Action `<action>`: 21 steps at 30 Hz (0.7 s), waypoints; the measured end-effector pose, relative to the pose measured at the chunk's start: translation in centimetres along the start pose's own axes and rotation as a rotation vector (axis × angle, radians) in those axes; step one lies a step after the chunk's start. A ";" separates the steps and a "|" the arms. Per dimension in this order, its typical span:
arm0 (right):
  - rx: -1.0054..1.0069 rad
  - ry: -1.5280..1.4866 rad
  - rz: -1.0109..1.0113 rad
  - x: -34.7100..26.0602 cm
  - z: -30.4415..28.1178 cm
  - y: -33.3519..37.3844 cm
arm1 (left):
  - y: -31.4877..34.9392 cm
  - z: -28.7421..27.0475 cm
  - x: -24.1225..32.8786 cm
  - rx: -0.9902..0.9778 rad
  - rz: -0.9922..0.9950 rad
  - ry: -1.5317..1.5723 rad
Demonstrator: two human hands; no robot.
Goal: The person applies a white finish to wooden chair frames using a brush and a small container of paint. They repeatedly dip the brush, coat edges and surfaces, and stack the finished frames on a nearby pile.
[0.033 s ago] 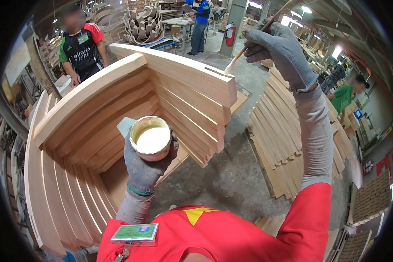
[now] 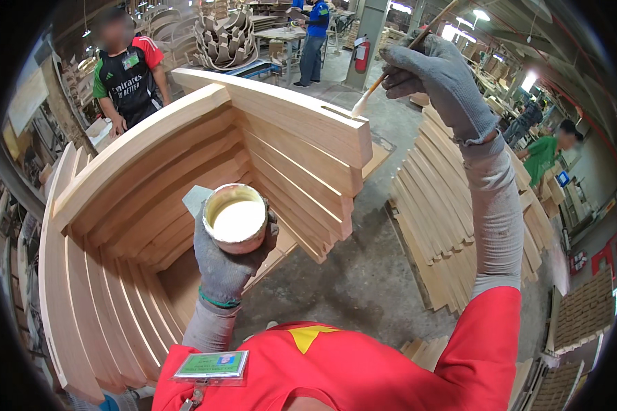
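My left hand (image 2: 227, 264), in a grey knit glove, is wrapped round a small tub (image 2: 238, 243) of white liquid, like glue. A flat grey piece (image 2: 197, 200) sticks out beside the tub; whether I hold it too is hard to tell. Up at the right, my gloved right hand (image 2: 435, 79) pinches a thin brush (image 2: 378, 83) by its wooden handle. Its whitened bristles point down at the slotted end of the top curved wooden rail (image 2: 288, 103), touching or just above it. Below that rail, several similar rails are stacked in steps.
More curved wood pieces (image 2: 140, 147) are stacked at the left, joining round into a box-like pile. Stepped wooden parts (image 2: 435, 198) lie to the right. A red fire extinguisher (image 2: 361, 55) hangs on a post. Co-workers stand at the far left (image 2: 127, 75), back and right (image 2: 545, 152).
My hands, the tub and the brush look almost unmoved. At the right, the co-worker in green has shifted slightly.
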State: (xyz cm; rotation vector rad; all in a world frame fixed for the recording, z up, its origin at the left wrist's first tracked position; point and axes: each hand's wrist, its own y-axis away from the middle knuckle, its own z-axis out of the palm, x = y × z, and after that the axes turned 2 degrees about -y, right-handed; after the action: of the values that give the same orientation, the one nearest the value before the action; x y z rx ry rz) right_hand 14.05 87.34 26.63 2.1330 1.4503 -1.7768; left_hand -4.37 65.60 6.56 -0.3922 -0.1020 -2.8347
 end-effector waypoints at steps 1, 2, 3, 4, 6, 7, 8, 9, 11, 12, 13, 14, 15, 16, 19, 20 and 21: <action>-0.002 0.006 -0.005 0.1 0.1 0.0 | 0.1 -0.2 0.2 0.011 -0.026 0.043; -0.003 0.004 -0.008 0.1 0.1 -0.1 | 0.1 -0.3 0.3 0.048 -0.020 0.055; -0.003 0.005 -0.018 -0.2 0.2 -0.2 | 0.0 -0.4 0.4 0.031 -0.014 0.042; -0.004 0.006 -0.028 -0.3 0.2 -0.4 | -0.2 -0.5 0.5 0.015 -0.006 0.029; -0.017 0.043 -0.032 -0.1 0.0 -0.7 | -0.3 -0.7 0.6 0.002 0.008 0.013; -0.025 0.059 -0.031 0.1 0.0 -0.8 | -0.4 -0.9 0.6 0.006 0.016 0.011; -0.021 0.066 -0.035 0.2 0.0 -0.9 | -0.4 -0.9 0.6 0.009 0.023 0.009; -0.016 0.073 -0.039 0.0 0.0 -1.0 | -0.4 -0.9 0.7 0.020 0.020 0.018; -0.016 0.079 -0.051 0.1 0.0 -1.2 | -0.3 -0.9 0.7 0.039 0.015 0.035; -0.019 0.077 -0.060 0.2 0.0 -1.4 | -0.3 -0.9 0.7 0.042 0.015 0.036; -0.023 0.076 -0.069 0.2 0.0 -1.6 | -0.3 -0.8 0.8 0.044 0.015 0.037; -0.040 0.086 -0.052 0.2 0.0 -1.7 | -0.2 -0.7 0.8 0.046 0.014 0.038; -0.059 0.093 -0.037 0.0 0.3 -1.9 | -0.2 -0.8 0.9 0.054 0.025 0.029; -0.077 0.100 -0.022 -0.1 0.6 -2.0 | -0.1 -1.0 1.0 0.063 0.035 0.020; -0.085 0.113 -0.013 0.2 0.9 -2.7 | 0.0 -0.7 1.1 0.078 0.054 0.000; -0.093 0.125 -0.017 0.2 0.9 -2.9 | 0.1 -0.6 1.1 0.082 0.059 -0.005; -0.101 0.138 -0.017 0.2 1.0 -3.1 | 0.1 -0.6 1.2 0.085 0.061 0.001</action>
State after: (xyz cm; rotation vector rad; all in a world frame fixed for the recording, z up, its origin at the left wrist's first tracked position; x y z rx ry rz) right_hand 11.31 88.73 27.77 2.2379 1.5565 -1.5519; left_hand -5.59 65.15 6.27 -0.3693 -0.2057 -2.7594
